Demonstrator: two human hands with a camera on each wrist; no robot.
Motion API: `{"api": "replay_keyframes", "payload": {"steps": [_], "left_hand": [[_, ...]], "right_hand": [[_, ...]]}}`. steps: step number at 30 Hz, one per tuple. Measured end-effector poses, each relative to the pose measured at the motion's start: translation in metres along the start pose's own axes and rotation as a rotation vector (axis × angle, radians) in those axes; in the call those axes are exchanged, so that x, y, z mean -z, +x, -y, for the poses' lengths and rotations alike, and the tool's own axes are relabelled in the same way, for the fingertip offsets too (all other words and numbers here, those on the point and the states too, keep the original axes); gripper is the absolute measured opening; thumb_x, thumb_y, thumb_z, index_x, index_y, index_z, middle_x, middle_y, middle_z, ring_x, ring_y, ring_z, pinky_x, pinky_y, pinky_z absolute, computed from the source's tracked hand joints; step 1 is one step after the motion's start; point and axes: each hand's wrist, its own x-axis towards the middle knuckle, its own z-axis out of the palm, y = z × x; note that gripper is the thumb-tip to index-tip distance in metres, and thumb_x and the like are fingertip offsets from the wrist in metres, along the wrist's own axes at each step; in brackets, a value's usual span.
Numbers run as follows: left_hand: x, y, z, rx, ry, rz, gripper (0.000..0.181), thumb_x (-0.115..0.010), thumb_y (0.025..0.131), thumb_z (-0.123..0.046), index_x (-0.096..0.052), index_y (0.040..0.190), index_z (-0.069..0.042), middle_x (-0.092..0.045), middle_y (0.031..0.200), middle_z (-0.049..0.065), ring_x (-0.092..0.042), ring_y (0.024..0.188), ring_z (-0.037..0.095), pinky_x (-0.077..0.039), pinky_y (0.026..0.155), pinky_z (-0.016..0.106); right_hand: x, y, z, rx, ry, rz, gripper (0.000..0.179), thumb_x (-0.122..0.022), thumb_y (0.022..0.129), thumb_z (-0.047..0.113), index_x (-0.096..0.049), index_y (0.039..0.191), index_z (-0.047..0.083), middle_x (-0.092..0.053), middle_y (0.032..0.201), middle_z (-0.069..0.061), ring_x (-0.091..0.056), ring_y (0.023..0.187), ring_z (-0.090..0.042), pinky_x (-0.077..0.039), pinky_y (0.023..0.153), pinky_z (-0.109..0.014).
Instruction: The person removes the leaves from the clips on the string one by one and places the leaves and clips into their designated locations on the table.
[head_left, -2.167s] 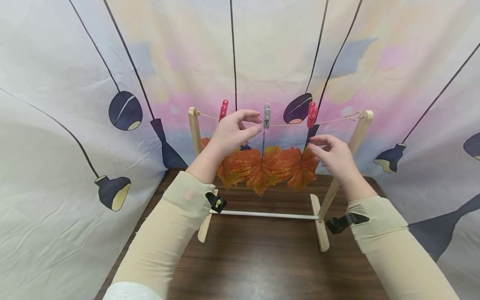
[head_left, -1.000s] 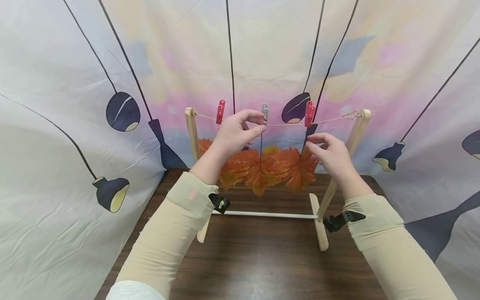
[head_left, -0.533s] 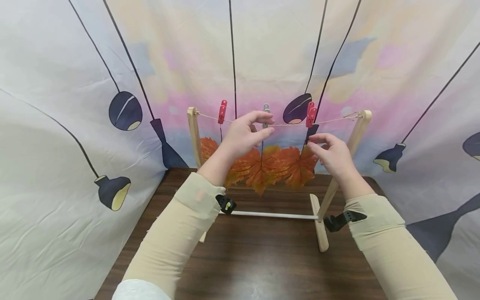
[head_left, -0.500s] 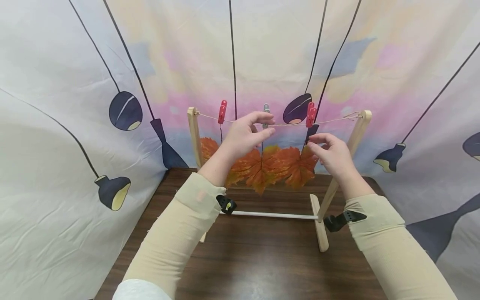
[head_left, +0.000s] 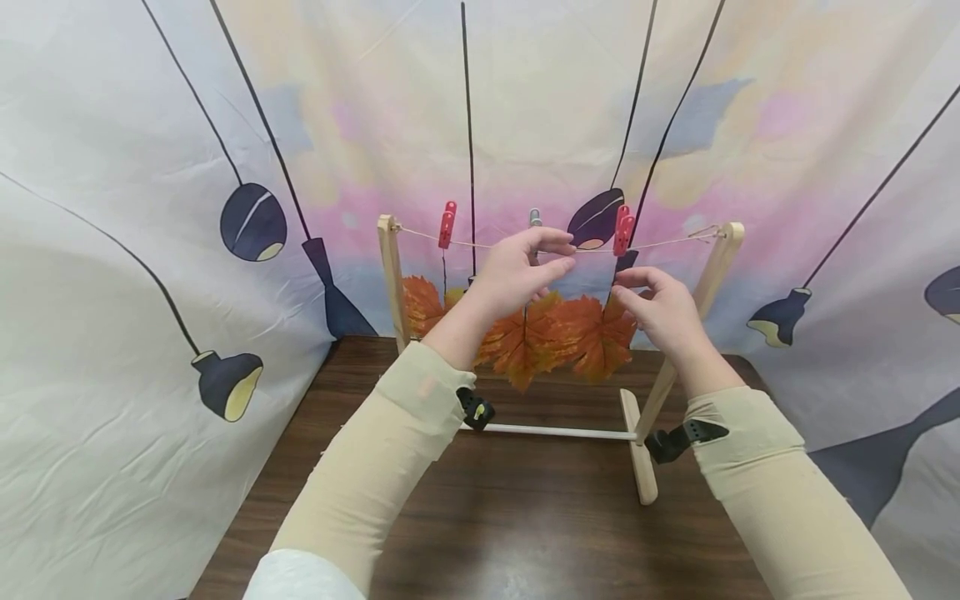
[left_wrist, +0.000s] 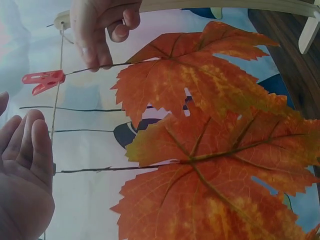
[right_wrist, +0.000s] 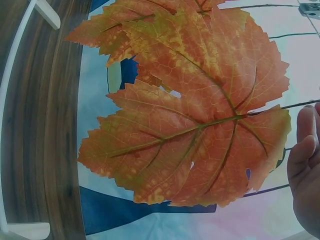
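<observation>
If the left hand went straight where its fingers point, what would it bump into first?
The left hand would probably bump the red clip near the right hand, on the string. Its fingers point that way, but depth is hard to judge, so it might slip past.

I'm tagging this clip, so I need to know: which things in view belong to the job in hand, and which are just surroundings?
Part of the job: orange leaves, red clothespins, grey clothespin, string, wooden stand.

Just surroundings: printed backdrop, brown tabletop, black wrist cameras.
</observation>
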Motion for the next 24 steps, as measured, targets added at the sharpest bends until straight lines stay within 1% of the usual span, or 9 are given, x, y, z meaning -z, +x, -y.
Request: {"api": "replay_keyframes", "payload": {"steps": [3,5,8,10,13,18,24], "left_hand": [[-0.003,0.002,0.001,0.037,0.001,0.01,0.034,-0.065,0.089,-0.027,-0.06,0.121,-0.015,-0.064,0.111,-0.003,-0.063,0.07,0.032,-0.053,0.06,0.031],[-0.005,0.003,0.001,0.056,0.007,0.03,0.035,-0.064,0.09,-0.028,-0.059,0.123,-0.017,-0.064,0.111,-0.004,-0.064,0.07,0.03,-0.053,0.061,0.03],[-0.007,0.004,0.001,0.072,0.016,0.05,0.036,-0.063,0.09,-0.029,-0.057,0.124,-0.018,-0.063,0.112,-0.005,-0.063,0.07,0.029,-0.053,0.062,0.03],[-0.009,0.006,-0.001,0.073,0.018,0.052,0.036,-0.063,0.09,-0.029,-0.057,0.125,-0.018,-0.063,0.112,-0.005,-0.063,0.069,0.028,-0.053,0.062,0.03],[-0.011,0.009,-0.004,0.063,0.005,0.037,0.035,-0.063,0.09,-0.029,-0.058,0.123,-0.018,-0.063,0.112,-0.007,-0.063,0.07,0.026,-0.053,0.061,0.03],[-0.014,0.013,-0.008,0.055,-0.018,0.041,0.032,-0.063,0.091,-0.027,-0.059,0.122,-0.017,-0.063,0.112,-0.007,-0.061,0.07,0.024,-0.053,0.062,0.029],[-0.017,0.016,-0.01,0.077,-0.013,0.064,0.035,-0.061,0.092,-0.026,-0.057,0.124,-0.014,-0.062,0.115,-0.003,-0.061,0.067,0.024,-0.053,0.062,0.028]], "right_hand": [[-0.002,0.001,0.0,-0.003,-0.007,0.006,0.045,-0.058,0.092,0.036,-0.056,0.124,0.005,-0.06,0.107,-0.014,-0.061,0.077,-0.026,-0.05,0.062,-0.026],[-0.002,0.001,0.001,-0.002,-0.006,0.006,0.044,-0.058,0.092,0.034,-0.056,0.124,0.004,-0.06,0.108,-0.015,-0.061,0.077,-0.027,-0.05,0.061,-0.025],[-0.003,0.001,0.002,0.002,-0.015,0.006,0.043,-0.058,0.093,0.034,-0.056,0.124,0.004,-0.059,0.11,-0.014,-0.058,0.078,-0.026,-0.048,0.06,-0.023],[-0.003,0.001,0.002,0.009,-0.019,0.0,0.042,-0.058,0.093,0.032,-0.056,0.124,0.004,-0.059,0.113,-0.014,-0.057,0.078,-0.024,-0.048,0.061,-0.022],[-0.003,0.001,0.003,0.017,-0.026,-0.012,0.04,-0.058,0.093,0.031,-0.057,0.123,0.004,-0.059,0.114,-0.014,-0.057,0.081,-0.022,-0.048,0.065,-0.022],[-0.004,0.001,0.003,0.022,-0.023,-0.013,0.037,-0.057,0.094,0.029,-0.057,0.12,0.003,-0.059,0.113,-0.014,-0.058,0.087,-0.023,-0.048,0.07,-0.023],[-0.006,0.001,0.0,0.015,-0.018,-0.012,0.035,-0.056,0.095,0.03,-0.058,0.117,0.003,-0.059,0.103,-0.013,-0.055,0.078,-0.021,-0.047,0.064,-0.023]]}}
